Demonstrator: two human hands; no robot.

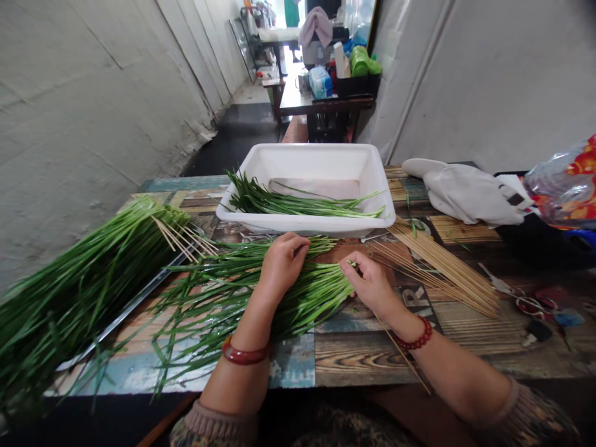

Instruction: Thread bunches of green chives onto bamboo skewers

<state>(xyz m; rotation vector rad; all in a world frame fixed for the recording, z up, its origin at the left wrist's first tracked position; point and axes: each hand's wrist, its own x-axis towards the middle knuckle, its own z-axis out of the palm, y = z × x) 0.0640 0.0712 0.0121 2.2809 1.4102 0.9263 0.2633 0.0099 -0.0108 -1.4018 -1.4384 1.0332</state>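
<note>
Loose garlic chives [311, 298] lie spread over the table under both hands, pale stem ends to the right. My left hand [284, 264] is closed in a pinch above them; whatever is between its fingertips is too small to make out. At the stem ends, my right hand [370, 282] has its fingers pressed together. A thin bamboo skewer [405, 357] slants from under that palm toward the table's front edge, in line with the pinching fingertips. On the left rests a thick pile of chives [93, 267] with several skewers [174, 239] sticking out of its stem end.
Behind the hands stands a white plastic tub [305, 221] holding more chives [279, 202]. Bare bamboo skewers [447, 267] fan out at right, near keys [535, 332] and a pale cap [465, 189]. A long metal strip [125, 320] lies beside the left pile.
</note>
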